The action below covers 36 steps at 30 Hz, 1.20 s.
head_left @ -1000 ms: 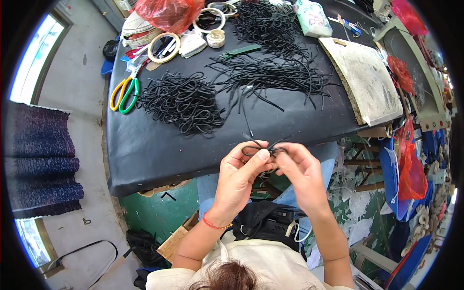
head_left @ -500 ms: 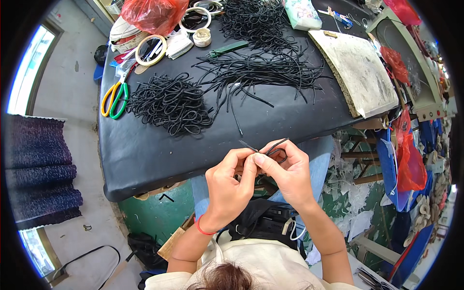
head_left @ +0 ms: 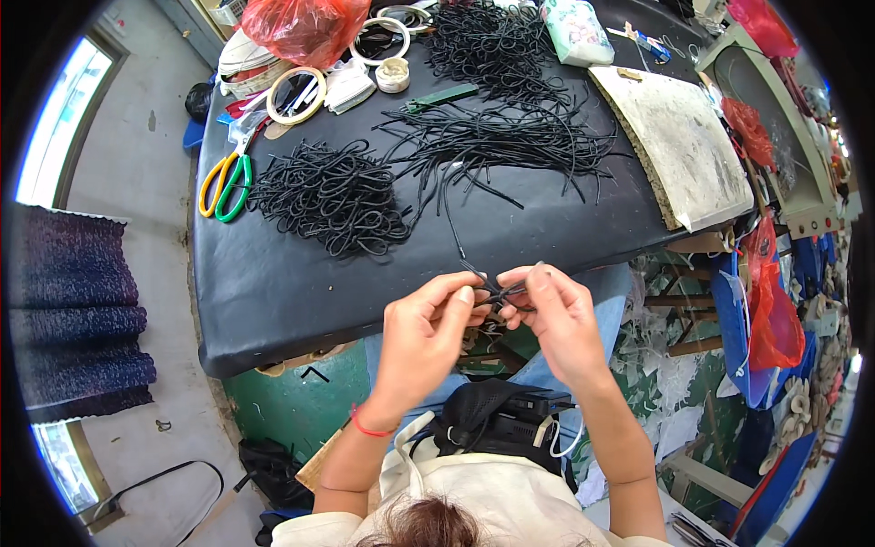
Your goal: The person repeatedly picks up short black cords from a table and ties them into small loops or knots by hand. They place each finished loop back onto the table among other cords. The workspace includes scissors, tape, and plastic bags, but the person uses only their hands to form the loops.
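Observation:
Just off the table's near edge, my left hand (head_left: 432, 314) and my right hand (head_left: 558, 314) face each other with a thin black cord (head_left: 497, 296) pinched between them. The cord bends into loops that cross in the gap between my fingers; whether it is knotted I cannot make out. Beyond my hands on the table lies a tangled heap of looped black cords (head_left: 333, 199). To its right a loose bundle of straighter black cords (head_left: 519, 141) spreads out, one end trailing toward me.
Yellow-and-green-handled scissors (head_left: 225, 187) lie at the table's left edge. Behind are tape rolls (head_left: 296, 95), a red plastic bag (head_left: 305, 32) and more black cords (head_left: 492, 46). A worn pale board (head_left: 679, 146) covers the right side of the black table (head_left: 283, 301).
My hands have drawn a little apart and the right fingers have shifted their grip. The cord's loop is now pulled between both hands. The view has shifted slightly.

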Tool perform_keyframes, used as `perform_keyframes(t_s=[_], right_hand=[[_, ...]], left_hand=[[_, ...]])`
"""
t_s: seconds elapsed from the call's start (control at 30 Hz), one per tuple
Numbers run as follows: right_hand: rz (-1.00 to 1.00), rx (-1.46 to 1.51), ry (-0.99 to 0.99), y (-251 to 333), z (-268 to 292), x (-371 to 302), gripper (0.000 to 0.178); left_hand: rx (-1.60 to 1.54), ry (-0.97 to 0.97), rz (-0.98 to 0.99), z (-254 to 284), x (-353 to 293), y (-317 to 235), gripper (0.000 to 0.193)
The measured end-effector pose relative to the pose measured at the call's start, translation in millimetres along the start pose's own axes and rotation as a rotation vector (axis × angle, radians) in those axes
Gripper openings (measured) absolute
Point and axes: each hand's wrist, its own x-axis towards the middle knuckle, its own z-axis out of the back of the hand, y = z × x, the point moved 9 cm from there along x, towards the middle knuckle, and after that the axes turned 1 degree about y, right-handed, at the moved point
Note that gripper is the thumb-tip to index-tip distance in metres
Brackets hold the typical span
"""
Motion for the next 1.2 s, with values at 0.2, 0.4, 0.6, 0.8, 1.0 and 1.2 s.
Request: perform_keyframes(t_s=[0.2, 0.4, 0.6, 0.8, 1.0, 1.2], right_hand=[[-0.149, 0.142, 0.029, -7, -2, 1, 0.047], [-0.012, -0.226, -0.003, -2, -4, 6, 0.022], [0.539, -0.885, -0.184, 50, -4, 67, 0.012], [0.935, -1.292, -0.29, 62, -22, 108, 0.011], [1.139, -1.424, -0.191, 62, -36, 112, 0.013], [1.008, -1.504, -0.22, 62, -12, 125, 0.012]], left_hand=[[-0.186, 0.114, 0.231, 5, 2, 5, 0.051], [-0.039, 0.099, 0.051, 6, 5, 7, 0.02], [0.665, -0.646, -0.397, 118, 34, -74, 0.015], [1.062, -0.822, -0.815, 85, 27, -123, 0.023], [0.801, -0.35, -0.748, 27, 40, -71, 0.014], [0.758, -0.305, -0.737, 17, 47, -79, 0.013]])
